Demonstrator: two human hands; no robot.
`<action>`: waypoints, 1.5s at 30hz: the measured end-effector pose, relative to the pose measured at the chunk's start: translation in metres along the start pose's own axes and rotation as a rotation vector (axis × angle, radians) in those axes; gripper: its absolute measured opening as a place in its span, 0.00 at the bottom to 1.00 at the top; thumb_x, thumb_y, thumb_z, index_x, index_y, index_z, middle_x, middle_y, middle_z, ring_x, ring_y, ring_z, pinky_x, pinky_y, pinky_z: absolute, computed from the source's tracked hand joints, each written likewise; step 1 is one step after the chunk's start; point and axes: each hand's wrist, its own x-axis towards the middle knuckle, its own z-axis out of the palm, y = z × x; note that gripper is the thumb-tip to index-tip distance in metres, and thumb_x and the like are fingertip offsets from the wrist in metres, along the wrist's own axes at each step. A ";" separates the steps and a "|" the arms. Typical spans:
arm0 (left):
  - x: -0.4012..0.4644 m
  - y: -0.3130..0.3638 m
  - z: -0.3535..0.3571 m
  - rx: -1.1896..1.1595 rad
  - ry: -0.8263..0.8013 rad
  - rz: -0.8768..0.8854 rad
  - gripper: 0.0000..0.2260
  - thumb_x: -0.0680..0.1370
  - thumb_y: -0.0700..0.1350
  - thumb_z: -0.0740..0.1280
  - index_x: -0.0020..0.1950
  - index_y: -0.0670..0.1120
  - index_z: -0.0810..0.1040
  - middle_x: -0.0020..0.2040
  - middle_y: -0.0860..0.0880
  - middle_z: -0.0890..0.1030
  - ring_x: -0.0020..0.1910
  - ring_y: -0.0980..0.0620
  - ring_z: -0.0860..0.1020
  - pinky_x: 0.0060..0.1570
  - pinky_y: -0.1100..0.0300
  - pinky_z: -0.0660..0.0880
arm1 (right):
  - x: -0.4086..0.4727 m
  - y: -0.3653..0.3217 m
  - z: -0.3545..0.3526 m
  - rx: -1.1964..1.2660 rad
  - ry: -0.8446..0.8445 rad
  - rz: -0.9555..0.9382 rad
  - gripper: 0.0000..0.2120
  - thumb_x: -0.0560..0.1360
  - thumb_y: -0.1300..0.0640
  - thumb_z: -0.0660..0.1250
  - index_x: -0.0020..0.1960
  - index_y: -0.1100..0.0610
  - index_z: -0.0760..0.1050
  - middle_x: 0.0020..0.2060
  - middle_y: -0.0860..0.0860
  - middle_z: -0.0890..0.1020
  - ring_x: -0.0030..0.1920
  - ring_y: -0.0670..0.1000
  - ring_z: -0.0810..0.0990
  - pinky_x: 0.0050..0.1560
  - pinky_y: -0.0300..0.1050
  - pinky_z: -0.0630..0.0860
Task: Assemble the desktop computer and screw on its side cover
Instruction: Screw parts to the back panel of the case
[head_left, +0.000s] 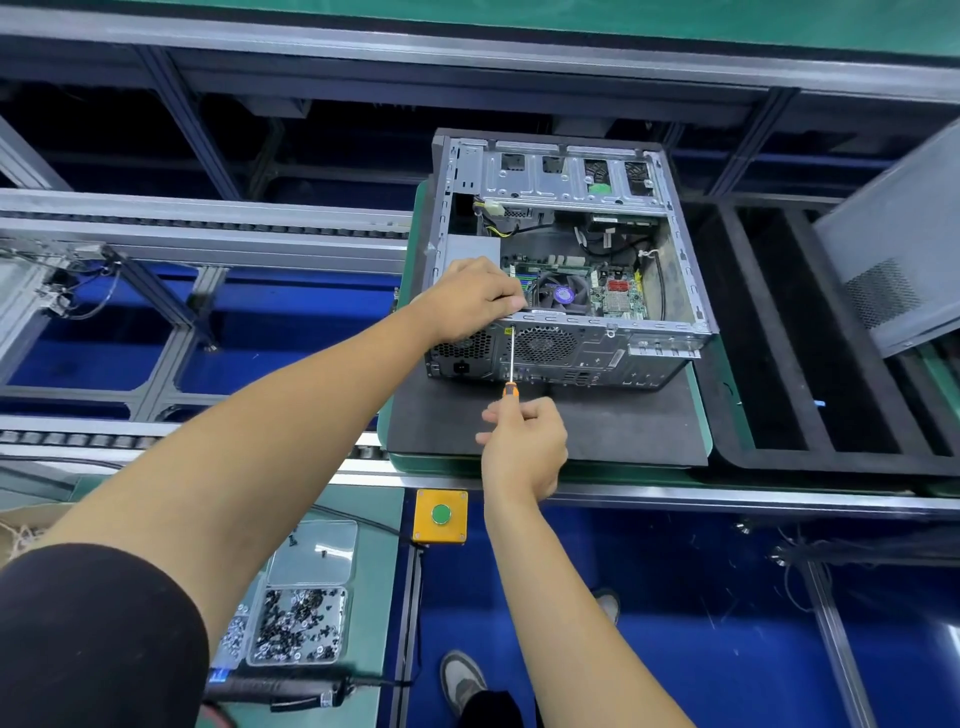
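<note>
Desktop computer (566, 260) open-sided, left hand (470, 299) grips rim, right hand (522, 441) grips screwdriver (511, 364)

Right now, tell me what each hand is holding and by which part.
The right hand grips the screwdriver by its orange handle. The left hand grips the top rear edge of the computer case.

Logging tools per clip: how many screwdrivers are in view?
2: a manual screwdriver gripped by the right hand at the case; an electric one lying bottom left.
</note>
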 end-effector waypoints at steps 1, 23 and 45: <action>0.000 0.000 0.000 0.002 0.002 0.003 0.18 0.85 0.51 0.59 0.35 0.57 0.64 0.35 0.58 0.70 0.44 0.58 0.67 0.69 0.46 0.61 | 0.001 0.000 0.001 0.000 -0.008 0.009 0.11 0.78 0.48 0.63 0.39 0.49 0.76 0.29 0.36 0.82 0.29 0.44 0.82 0.42 0.46 0.72; 0.001 -0.004 0.005 -0.004 0.040 0.033 0.17 0.84 0.52 0.59 0.38 0.46 0.71 0.36 0.50 0.73 0.43 0.50 0.71 0.65 0.47 0.65 | 0.033 0.003 -0.011 0.845 -0.630 0.591 0.08 0.79 0.64 0.63 0.43 0.56 0.70 0.27 0.49 0.71 0.20 0.44 0.62 0.18 0.35 0.56; -0.066 0.046 0.182 -0.260 0.510 -0.643 0.09 0.78 0.51 0.73 0.51 0.46 0.83 0.51 0.48 0.72 0.55 0.49 0.71 0.53 0.55 0.73 | 0.100 0.079 -0.053 0.254 -0.432 0.359 0.07 0.73 0.68 0.64 0.43 0.58 0.69 0.27 0.51 0.73 0.23 0.48 0.62 0.23 0.40 0.57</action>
